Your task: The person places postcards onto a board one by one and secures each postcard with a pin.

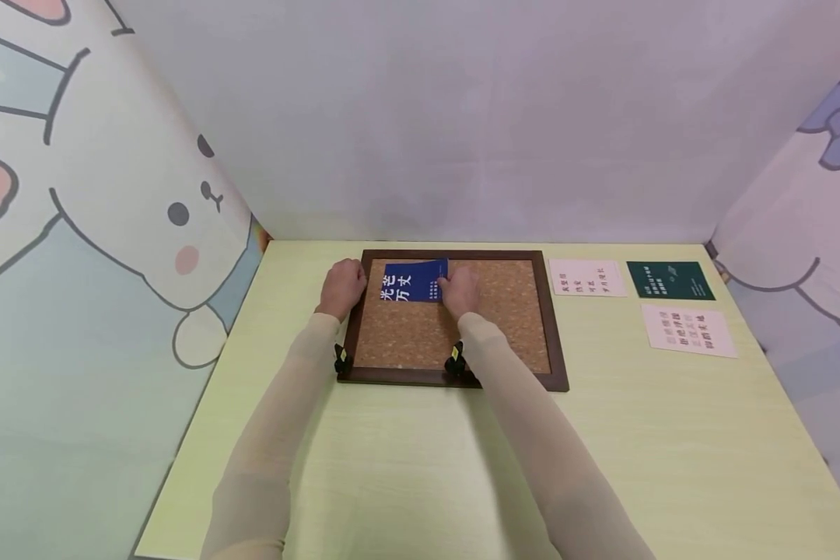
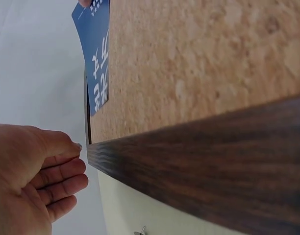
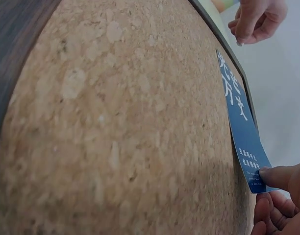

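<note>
A blue card (image 1: 420, 274) with white characters lies over the upper left part of a cork board (image 1: 409, 334) in a dark brown wooden frame. At the card's right end, my right hand (image 1: 461, 292) pinches it between thumb and fingers, and that end is bent up a little. My left hand (image 1: 343, 286) is beside the frame's upper left corner. In the left wrist view, the fingers of the left hand (image 2: 42, 171) are loosely curled with nothing visible between them. The thumb tip is close to the frame's corner (image 2: 103, 152).
Right of the board, two pale cards (image 1: 588, 288) (image 1: 693, 348) and a dark green card (image 1: 693, 272) lie on the pale yellow table (image 1: 392, 467). A small metal tack-like piece (image 2: 140, 232) shows near the frame. Cartoon-printed cloth (image 1: 112, 155) hangs at both sides.
</note>
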Motion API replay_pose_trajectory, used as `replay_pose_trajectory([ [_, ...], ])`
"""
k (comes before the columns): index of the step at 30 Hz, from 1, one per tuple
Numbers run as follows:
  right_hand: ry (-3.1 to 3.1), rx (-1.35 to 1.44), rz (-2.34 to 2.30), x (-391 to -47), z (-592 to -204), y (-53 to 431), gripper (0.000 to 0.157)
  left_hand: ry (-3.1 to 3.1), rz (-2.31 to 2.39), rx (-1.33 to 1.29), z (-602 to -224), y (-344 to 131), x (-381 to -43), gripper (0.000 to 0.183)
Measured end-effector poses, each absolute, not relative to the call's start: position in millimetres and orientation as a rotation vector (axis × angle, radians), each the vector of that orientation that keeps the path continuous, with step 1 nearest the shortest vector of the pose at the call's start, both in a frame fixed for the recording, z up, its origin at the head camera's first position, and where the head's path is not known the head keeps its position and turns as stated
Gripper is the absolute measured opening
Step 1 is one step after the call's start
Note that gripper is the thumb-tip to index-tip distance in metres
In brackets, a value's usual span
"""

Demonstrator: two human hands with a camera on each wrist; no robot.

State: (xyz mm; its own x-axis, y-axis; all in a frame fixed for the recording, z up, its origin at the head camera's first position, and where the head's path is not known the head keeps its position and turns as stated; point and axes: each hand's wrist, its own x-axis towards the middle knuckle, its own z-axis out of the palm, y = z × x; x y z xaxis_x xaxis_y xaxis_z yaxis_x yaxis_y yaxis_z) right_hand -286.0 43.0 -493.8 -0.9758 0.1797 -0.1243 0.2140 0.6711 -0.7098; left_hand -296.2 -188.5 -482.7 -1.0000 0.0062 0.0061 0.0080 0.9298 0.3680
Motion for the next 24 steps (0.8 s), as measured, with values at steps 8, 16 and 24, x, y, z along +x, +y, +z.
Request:
replay_pose_trajectory([
  [8, 2.879, 0.29, -1.141, -290.9, -497.3, 36.0, 0.046, -3.091, -0.557, 0.006, -482.2, -187.6, -298.1, 0.015],
  [16, 2.88, 0.313, -1.114, -291.0, -497.7, 34.2, 0.042, -3.094, -0.558, -0.01, -481.3, -186.3, -299.7, 0.017],
  [24, 2.918, 0.296, -1.054, -290.1, -502.5, 32.0, 0.022, -3.061, -0.54, -0.06, -481.0, -185.4, -301.3, 0.019],
])
